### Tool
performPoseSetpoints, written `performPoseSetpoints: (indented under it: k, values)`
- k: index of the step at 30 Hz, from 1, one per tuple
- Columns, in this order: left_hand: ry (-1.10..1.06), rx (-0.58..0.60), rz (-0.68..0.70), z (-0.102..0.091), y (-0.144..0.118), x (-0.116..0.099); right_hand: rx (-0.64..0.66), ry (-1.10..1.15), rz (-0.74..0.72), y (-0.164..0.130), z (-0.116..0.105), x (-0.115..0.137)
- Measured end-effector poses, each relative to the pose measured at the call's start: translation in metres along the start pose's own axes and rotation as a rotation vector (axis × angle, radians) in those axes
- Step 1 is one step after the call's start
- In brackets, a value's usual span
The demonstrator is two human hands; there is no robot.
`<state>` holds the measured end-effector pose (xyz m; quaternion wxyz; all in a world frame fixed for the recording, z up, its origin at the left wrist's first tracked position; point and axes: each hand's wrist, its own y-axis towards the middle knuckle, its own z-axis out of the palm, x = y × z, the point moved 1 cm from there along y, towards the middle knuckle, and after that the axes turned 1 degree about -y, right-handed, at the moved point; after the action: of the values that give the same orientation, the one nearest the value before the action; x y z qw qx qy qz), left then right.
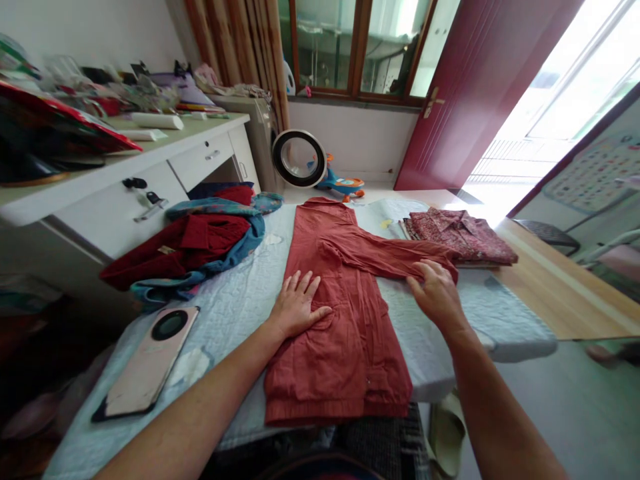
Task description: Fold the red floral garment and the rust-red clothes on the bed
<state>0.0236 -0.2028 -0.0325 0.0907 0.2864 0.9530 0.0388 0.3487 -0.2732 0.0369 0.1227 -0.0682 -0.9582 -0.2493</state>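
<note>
A rust-red jacket [330,360] lies folded lengthwise on the padded light-blue cover, collar away from me and gathered hem at the near edge. One sleeve [385,253] stretches out to the right. My left hand [296,308] rests flat on the jacket's middle, fingers spread. On the sleeve near its cuff lies my right hand [440,297], thumb apart from slightly bent fingers, with no clear grip on the cloth. Just beyond that hand sits a stack of folded clothes [463,237], a red patterned shirt on top.
Dark red and blue clothes [210,243] are heaped at the left. A phone [150,360] lies on the light-blue cover [235,300] at the near left. A cluttered white desk [200,143] borders the left side; a wooden surface [565,287] adjoins on the right.
</note>
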Motion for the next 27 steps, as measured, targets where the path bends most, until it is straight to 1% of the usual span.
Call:
performPoseSetpoints:
  k: [3,5,8,9,11,13,17,20,23,25,27]
  values:
    - [-0.005,-0.006,0.0,0.001,0.0,0.001,-0.077,-0.136,0.228,0.013,-0.009,-0.036]
    - [-0.013,-0.007,0.004,0.002,0.0,0.002,-0.092,-0.15,0.418,0.017,-0.011,-0.054]
    - [-0.032,0.014,-0.005,0.0,0.001,0.004,-0.058,-0.016,0.666,0.021,-0.005,-0.07]
    - [-0.043,0.027,-0.011,-0.002,0.003,0.004,-0.045,0.049,0.724,0.022,-0.001,-0.073]
    - [-0.069,0.05,-0.025,-0.006,0.007,0.005,-0.058,0.168,0.796,0.025,0.007,-0.077]
    - [-0.098,0.047,-0.032,-0.01,0.015,0.004,-0.127,0.263,0.828,0.029,0.014,-0.079]
    - [-0.128,-0.032,0.007,-0.021,0.036,-0.003,-0.297,0.495,0.849,0.034,0.025,-0.08]
    - [-0.155,-0.085,0.056,-0.029,0.053,-0.017,-0.326,0.692,0.783,0.035,0.029,-0.075]
    - [-0.293,-0.127,0.164,-0.036,0.07,-0.046,-0.286,0.79,0.68,0.032,0.029,-0.062]
    - [-0.462,-0.128,0.251,-0.038,0.082,-0.073,-0.214,0.879,0.63,0.03,0.03,-0.049]
    - [-0.68,-0.089,0.315,-0.035,0.095,-0.102,-0.14,1.003,0.598,0.027,0.032,-0.032]
